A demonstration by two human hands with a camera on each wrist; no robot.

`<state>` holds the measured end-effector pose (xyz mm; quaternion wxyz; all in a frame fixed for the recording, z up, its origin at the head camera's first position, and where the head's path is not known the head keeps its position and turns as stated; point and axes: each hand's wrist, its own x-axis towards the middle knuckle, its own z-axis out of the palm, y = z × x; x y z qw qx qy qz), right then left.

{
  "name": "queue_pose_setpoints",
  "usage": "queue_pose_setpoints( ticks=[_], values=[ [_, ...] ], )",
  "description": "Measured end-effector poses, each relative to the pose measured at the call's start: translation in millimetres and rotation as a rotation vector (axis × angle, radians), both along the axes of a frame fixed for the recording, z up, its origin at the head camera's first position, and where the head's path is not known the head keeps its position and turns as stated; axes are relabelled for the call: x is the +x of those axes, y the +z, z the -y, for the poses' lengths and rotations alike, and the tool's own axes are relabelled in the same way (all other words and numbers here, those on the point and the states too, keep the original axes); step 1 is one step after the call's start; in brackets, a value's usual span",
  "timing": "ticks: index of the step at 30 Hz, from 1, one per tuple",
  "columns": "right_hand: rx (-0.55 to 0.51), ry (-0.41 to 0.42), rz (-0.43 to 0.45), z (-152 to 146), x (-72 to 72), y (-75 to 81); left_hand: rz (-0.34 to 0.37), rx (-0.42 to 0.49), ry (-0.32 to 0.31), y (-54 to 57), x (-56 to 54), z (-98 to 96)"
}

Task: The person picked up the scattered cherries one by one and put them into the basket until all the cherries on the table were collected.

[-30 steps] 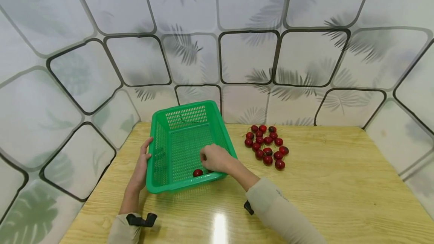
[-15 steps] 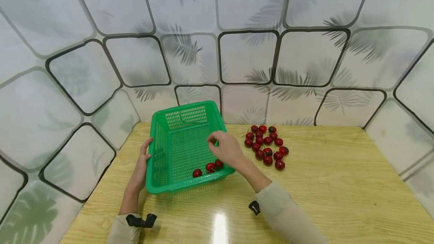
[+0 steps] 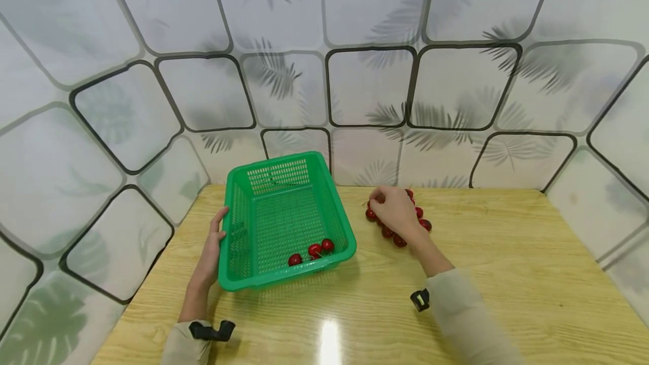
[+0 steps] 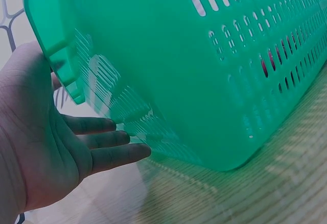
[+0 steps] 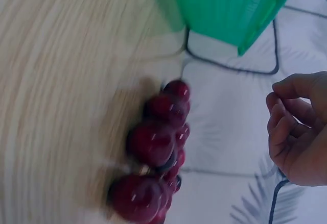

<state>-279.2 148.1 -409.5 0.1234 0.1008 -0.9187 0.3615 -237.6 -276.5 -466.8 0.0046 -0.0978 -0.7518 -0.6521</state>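
Note:
A green plastic basket (image 3: 284, 283) stands on the wooden table, with several dark red cherries (image 3: 295, 259) lying inside along its near edge. My left hand (image 3: 207, 255) rests against the basket's left side; in the left wrist view its fingers (image 4: 120, 155) are nearly straight under the rim. Above the pile of cherries (image 3: 400, 240) right of the basket hovers my right hand (image 3: 395, 210), hiding part of the pile. Its fingers are curled, thumb and index tips close together, and no cherry shows between them in the right wrist view.
The table (image 3: 507, 269) extends to the right of the pile and in front of the basket. A patterned wall covering (image 3: 365, 89) rises behind the table and on both sides. A black wrist mount (image 3: 419, 299) sits at the right cuff.
My right hand has moved out of the basket and rightward to above the cherry pile, uncovering cherries inside the basket. The left hand and basket have stayed in place.

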Motion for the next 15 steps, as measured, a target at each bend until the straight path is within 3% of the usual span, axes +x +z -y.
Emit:
queue_pose_setpoints(
  ticks=[7, 15],
  values=[
    [0.125, -0.019, 0.169, -37, -11.1, -16.4, 0.008, -0.001, 0.004, 0.2, 1.0, 0.1],
    [0.148, -0.017, 0.213, -62, -10.0, -24.7, 0.011, 0.008, 0.001, 0.7, 0.3, -0.3]
  ],
)
